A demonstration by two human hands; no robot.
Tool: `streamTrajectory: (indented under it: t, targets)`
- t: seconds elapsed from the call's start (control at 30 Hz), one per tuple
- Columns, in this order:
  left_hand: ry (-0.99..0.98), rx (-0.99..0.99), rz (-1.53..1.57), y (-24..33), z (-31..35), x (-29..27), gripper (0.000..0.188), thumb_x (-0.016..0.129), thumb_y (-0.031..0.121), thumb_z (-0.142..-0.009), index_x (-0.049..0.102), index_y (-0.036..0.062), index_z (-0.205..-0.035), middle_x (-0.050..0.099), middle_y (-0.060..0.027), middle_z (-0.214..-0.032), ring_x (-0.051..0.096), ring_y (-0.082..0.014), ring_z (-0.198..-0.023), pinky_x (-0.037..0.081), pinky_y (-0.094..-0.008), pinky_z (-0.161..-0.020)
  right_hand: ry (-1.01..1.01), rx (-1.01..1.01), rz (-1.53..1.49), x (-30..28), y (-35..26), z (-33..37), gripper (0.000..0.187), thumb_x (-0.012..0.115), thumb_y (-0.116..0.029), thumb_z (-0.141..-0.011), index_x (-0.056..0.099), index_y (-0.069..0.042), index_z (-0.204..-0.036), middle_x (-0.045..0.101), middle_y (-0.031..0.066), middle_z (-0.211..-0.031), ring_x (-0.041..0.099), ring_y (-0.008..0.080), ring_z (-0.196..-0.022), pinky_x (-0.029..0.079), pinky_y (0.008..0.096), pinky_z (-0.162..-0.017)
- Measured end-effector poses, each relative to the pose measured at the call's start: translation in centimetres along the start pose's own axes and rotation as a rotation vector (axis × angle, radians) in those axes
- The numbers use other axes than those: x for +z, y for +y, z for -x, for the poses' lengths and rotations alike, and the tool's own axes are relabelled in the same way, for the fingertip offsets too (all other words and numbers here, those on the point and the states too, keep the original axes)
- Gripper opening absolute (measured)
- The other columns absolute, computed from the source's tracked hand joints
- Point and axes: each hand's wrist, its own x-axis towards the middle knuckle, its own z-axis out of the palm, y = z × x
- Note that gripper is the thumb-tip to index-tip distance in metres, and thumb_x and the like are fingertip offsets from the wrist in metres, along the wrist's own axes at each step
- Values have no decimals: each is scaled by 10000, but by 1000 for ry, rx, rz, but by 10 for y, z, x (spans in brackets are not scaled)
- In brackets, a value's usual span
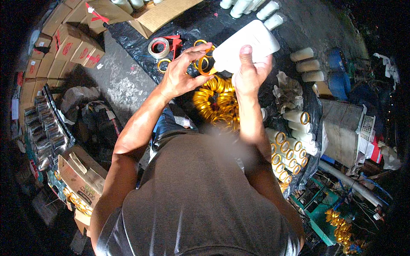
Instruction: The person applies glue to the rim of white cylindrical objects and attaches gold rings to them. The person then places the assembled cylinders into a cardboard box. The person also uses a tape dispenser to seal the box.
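Note:
My right hand (249,79) grips a smooth white cylinder (243,42), its thumb laid along the upper side. The cylinder is tilted, its far end toward the upper right. At the cylinder's lower left end, my left hand (181,70) pinches a gold ring (207,71) between thumb and fingers. The ring touches or nearly touches that end; I cannot tell whether it is seated. Below the hands lies a heap of gold rings (207,106) on black plastic sheeting. Loose gold rings (163,65) also lie beside my left hand.
A tape roll (159,48) with a red dispenser lies beyond my left hand. White cylinders with gold-ringed ends (288,153) are stacked at right; plain white cylinders (302,54) lie farther off. Cardboard boxes (70,47) are piled at left, with an open carton (166,15) at the top.

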Motion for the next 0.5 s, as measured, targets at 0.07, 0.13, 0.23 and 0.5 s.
streamTrajectory:
  t: [0.07, 0.13, 0.23, 0.5]
  targets:
    - [2, 43, -16, -1, 0, -1, 723, 955, 130, -706, 502, 65, -1265, 621, -247, -1387, 631, -375, -1278, 527, -473, -1053, 2, -21, 33, -2, 1, 1, 540, 795, -158, -923, 535, 8, -1366, 653, 104, -1250, 642, 201, -1118, 535, 371, -985]
    - [3, 61, -30, 0, -1, 6, 723, 956, 130, -704, 503, 63, -1264, 627, -248, -1377, 638, -372, -1267, 534, -470, -1040, -8, -33, 73, -8, 1, -2, 519, 791, -148, -924, 541, 7, -1352, 657, 100, -1234, 648, 200, -1100, 540, 373, -974]
    - [9, 78, -46, -3, -2, 11, 727, 956, 133, -700, 504, 63, -1266, 634, -239, -1370, 646, -365, -1253, 536, -470, -1031, -12, -29, 101, -14, 3, -4, 492, 788, -138, -925, 551, 3, -1334, 662, 95, -1212, 654, 198, -1079, 545, 376, -962]
    - [0, -125, -109, -19, 9, 17, 721, 962, 160, -684, 562, 52, -1274, 663, -185, -1346, 658, -335, -1236, 524, -434, -1039, 192, 78, 169, -42, 20, 3, 441, 741, -123, -958, 541, 5, -1330, 657, 105, -1210, 664, 224, -1085, 563, 402, -949]
